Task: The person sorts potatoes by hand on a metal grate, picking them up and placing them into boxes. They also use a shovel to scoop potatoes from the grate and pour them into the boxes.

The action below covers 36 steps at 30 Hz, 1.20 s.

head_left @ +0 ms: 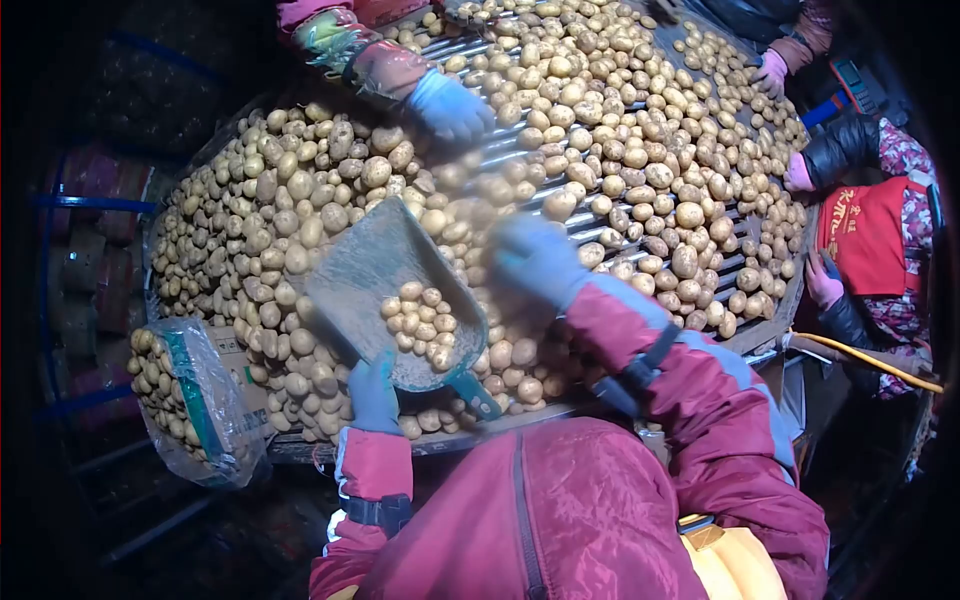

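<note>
Nearest the camera: red jacket, both arms stretched out over the near edge of the sorting table point(760, 335).

Left hand point(374, 395), blue glove, at the near edge, fingers closed around the rim of a scoop point(385, 290). Scoop lies tilted, wide mouth pointing up-left into the heap, teal handle point(475, 395) pointing down-right toward the near edge. About 12 small potatoes point(420, 318) sit in its pan.

Right hand point(530, 258), blue glove, blurred, just right of the scoop and above the loose potatoes point(640, 150); cannot tell whether its fingers are apart or curled, nor whether it holds anything.

Left of the scoop, at the near-left corner, a clear plastic bag point(195, 400) with green print hangs off the edge, part-filled with potatoes.

Table bed is metal rollers point(590, 225), showing through in the middle where the potatoes thin out. Potatoes pile deepest on the left side and along the far edge.

Far side: another person's gloved hand point(450, 105), pale blue, patterned sleeve, reaching down onto the heap from the far-left edge. It stands between the scoop and the far potatoes.

Right edge: 3 pink-gloved hands point(800, 172) of other workers at the rim, one in a red apron point(865, 235). A yellow hose point(870, 360) runs below the near-right corner.
</note>
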Each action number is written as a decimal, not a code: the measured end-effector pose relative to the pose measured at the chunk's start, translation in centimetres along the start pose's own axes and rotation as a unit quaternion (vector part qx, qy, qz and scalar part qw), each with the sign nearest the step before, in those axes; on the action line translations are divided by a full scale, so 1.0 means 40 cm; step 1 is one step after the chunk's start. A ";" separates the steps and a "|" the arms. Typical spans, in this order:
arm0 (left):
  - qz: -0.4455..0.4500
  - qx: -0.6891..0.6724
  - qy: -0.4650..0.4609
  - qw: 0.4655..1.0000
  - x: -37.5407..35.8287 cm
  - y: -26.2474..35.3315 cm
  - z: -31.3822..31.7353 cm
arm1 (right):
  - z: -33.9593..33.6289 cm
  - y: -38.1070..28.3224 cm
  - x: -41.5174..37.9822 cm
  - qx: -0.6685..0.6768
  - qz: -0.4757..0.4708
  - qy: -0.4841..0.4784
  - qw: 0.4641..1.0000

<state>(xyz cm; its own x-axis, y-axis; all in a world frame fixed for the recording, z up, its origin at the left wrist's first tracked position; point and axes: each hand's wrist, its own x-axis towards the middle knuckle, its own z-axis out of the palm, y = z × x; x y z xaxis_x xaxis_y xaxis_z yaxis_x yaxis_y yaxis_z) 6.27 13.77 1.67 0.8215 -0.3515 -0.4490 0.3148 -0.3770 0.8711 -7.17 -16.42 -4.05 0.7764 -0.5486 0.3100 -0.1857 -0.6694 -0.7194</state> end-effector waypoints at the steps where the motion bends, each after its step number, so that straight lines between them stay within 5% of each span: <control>1: -0.003 -0.024 -0.002 1.000 -0.007 0.010 0.005 | 0.048 -0.024 0.003 -0.019 -0.065 0.007 0.998; 7: 0.010 -0.024 0.031 0.999 -0.020 -0.004 -0.018 | -0.024 -0.001 0.058 -0.117 -0.123 -0.068 0.983; 13: 0.010 -0.009 0.032 0.999 -0.038 -0.046 -0.090 | -0.124 0.197 0.060 -0.128 0.123 0.011 0.984; 14: 0.013 -0.029 0.036 0.999 -0.037 -0.062 -0.099 | -0.112 0.205 0.063 -0.211 0.082 0.080 0.971; 17: 0.003 -0.059 0.048 0.997 -0.035 -0.081 -0.100 | -0.080 0.092 0.130 -0.110 0.075 -0.026 0.991; 20: -0.028 -0.049 0.049 0.997 -0.046 -0.051 -0.090 | 0.051 0.016 0.151 -0.154 -0.107 0.038 0.981; 23: -0.016 -0.071 0.032 0.997 -0.050 -0.037 -0.070 | 0.047 0.007 0.175 -0.196 -0.141 -0.067 0.968; 24: -0.018 -0.074 0.034 0.997 -0.051 -0.036 -0.069 | 0.030 0.048 0.186 -0.167 -0.087 -0.132 0.973; 25: -0.020 -0.079 0.036 0.996 -0.054 -0.036 -0.068 | 0.018 0.072 0.196 -0.241 -0.105 -0.053 0.963; 31: -0.031 -0.086 0.044 0.995 -0.050 -0.056 -0.089 | -0.168 0.311 0.136 -0.185 -0.029 0.053 0.981; 34: -0.031 -0.088 0.040 0.995 -0.045 -0.057 -0.094 | -0.226 0.336 0.118 -0.191 0.117 0.027 0.974; 36: -0.026 -0.095 0.037 0.994 -0.039 -0.069 -0.100 | -0.229 0.325 0.109 -0.190 0.135 0.131 0.964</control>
<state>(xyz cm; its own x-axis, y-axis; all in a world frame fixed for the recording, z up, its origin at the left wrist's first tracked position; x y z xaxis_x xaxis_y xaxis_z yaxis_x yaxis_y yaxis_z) 6.02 18.79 0.79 0.8318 -0.2694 -0.4853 0.4365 -0.2226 0.8717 -11.72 -32.09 -6.35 0.5002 -0.8025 0.3253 -0.6057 -0.5927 -0.5309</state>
